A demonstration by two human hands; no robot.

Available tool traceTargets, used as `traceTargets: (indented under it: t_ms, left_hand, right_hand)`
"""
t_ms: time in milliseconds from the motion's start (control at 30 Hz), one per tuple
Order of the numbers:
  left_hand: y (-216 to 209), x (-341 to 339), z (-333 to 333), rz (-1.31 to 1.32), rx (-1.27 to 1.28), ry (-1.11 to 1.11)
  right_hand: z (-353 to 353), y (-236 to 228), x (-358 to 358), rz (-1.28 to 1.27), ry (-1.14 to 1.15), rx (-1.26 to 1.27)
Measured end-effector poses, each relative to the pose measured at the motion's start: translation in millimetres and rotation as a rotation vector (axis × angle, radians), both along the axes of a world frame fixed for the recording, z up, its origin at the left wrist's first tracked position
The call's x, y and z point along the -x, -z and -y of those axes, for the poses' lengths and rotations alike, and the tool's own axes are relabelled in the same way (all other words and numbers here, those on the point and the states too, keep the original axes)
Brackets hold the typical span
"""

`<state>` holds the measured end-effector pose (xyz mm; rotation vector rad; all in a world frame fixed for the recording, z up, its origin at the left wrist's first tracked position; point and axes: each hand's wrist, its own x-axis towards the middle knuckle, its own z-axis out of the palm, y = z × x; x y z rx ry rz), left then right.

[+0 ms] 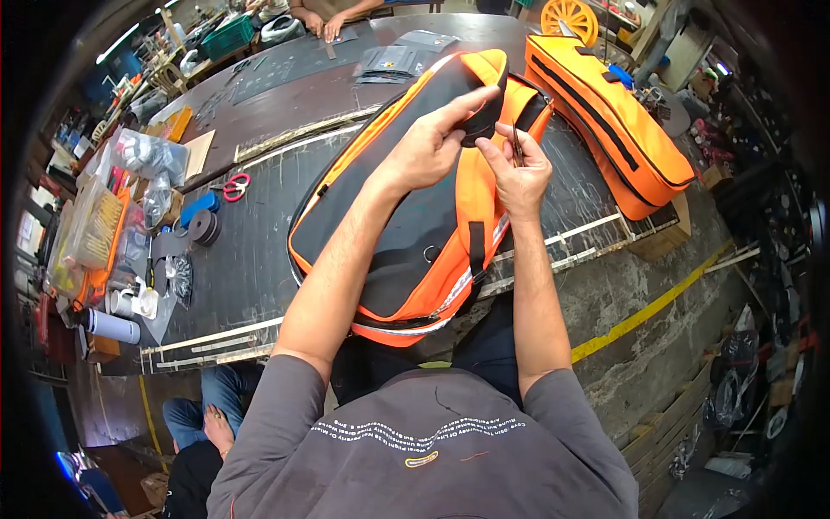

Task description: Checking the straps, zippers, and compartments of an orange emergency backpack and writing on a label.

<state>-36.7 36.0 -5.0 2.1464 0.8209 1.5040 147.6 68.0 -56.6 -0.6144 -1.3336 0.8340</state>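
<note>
A large orange and dark grey bag [406,229] lies over the near edge of the table in front of me. My left hand [428,145] is at its upper part, closed on a black strap [481,128] between thumb and fingers, with the index finger stretched out. Close beside it, my right hand [522,171] is closed around small thread snips [517,144], whose slim dark blades point up; much of the tool is hidden by the fingers. Below the right hand, the bag's wide orange shoulder strap [475,186] runs down to a black webbing piece.
Another orange bag [605,117] stands at the right table edge. On the left lie pink-handled scissors [233,187], a black webbing roll [205,227], a white bottle [112,327] and plastic boxes [95,225]. Flat grey pieces [393,65] sit farther back, near another person's hands [333,28].
</note>
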Motion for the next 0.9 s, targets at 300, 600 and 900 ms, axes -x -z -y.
traceTargets:
  t_ms: [300, 600, 900]
  left_hand:
    - [22.5, -30.7, -17.7, 0.387, 0.476, 0.289]
    - [33.0, -8.6, -10.8, -0.235, 0.162, -0.095]
    - [36.5, -12.4, -3.0, -0.629, -0.158, -0.523]
  right_hand:
    - [-8.9, 12.8, -21.6, -0.086, 0.006, 0.085]
    - [-16.6, 31.4, -30.8, 0.137, -0.070, 0.138]
    - [-14.6, 34.5, -25.0, 0.174, -0.094, 0.105]
